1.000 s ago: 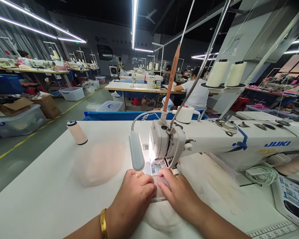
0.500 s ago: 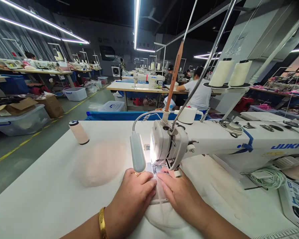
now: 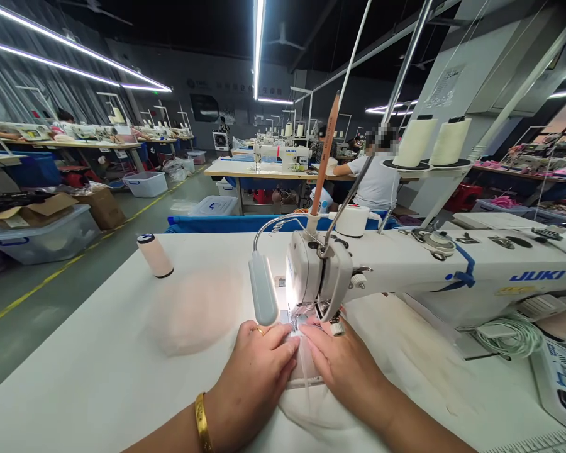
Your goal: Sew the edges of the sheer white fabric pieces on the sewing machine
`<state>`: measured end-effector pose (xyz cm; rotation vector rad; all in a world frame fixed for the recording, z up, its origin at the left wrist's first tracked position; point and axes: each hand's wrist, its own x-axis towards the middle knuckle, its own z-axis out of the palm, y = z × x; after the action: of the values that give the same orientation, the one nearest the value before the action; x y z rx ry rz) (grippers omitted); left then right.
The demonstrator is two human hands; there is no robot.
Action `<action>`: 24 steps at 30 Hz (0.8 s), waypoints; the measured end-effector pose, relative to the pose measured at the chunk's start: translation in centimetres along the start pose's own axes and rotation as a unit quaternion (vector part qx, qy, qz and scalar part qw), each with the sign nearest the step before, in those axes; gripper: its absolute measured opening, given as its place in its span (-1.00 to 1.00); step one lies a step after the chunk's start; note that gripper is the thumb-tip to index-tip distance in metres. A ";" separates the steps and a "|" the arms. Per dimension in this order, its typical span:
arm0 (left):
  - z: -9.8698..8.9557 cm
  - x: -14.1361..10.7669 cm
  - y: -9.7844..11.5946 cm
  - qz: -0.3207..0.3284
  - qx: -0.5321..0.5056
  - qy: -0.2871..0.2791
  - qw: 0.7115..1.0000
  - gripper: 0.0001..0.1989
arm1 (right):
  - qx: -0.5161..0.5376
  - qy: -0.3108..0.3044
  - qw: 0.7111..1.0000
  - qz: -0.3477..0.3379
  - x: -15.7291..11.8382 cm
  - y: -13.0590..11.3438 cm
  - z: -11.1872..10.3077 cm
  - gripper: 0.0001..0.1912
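A white sewing machine [image 3: 306,267] stands on the white table, its needle area lit by a small grey lamp [image 3: 263,289]. Under the needle lies thin, sheer pale fabric [image 3: 316,406], which hangs toward me in a rounded shape. My left hand [image 3: 259,365] presses its fingertips on the fabric just left of the needle, fingers bent together. My right hand [image 3: 346,358] holds the same fabric from the right, its fingertips close to the presser foot and partly hidden by the machine head. Both thumbs lie near each other in front of the needle.
A pale thread spool [image 3: 155,256] and sheer pinkish fabric [image 3: 195,311] are on the table at left. More sheer fabric [image 3: 419,352] lies at right, near a coiled green cord [image 3: 504,340]. Two thread cones [image 3: 415,143] stand behind. A person in white [image 3: 372,182] sits beyond.
The view has shifted slightly. Both hands remain at the needle, and the fabric fold between them looks slightly altered.
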<state>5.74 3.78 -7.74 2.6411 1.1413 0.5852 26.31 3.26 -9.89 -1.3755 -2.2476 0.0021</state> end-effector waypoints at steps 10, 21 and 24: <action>0.8 -1.6 -2.9 0.159 0.113 0.019 0.981 -0.68 | 0.090 -0.072 0.984 -0.138 -0.9 1.3 -0.8 -0.72; 3.1 0.1 -2.5 0.028 -0.027 0.051 0.998 -0.76 | 0.113 -0.043 0.978 -0.173 -0.4 1.4 -1.2 -0.87; 2.8 0.5 -1.8 -0.022 -0.073 0.060 0.995 -0.75 | 0.142 -0.001 0.975 -0.173 -0.2 0.8 -1.8 -0.87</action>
<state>6.12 5.30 -10.73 2.4816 1.1382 0.7952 27.80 3.06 -8.58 -0.8285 -2.3502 0.1985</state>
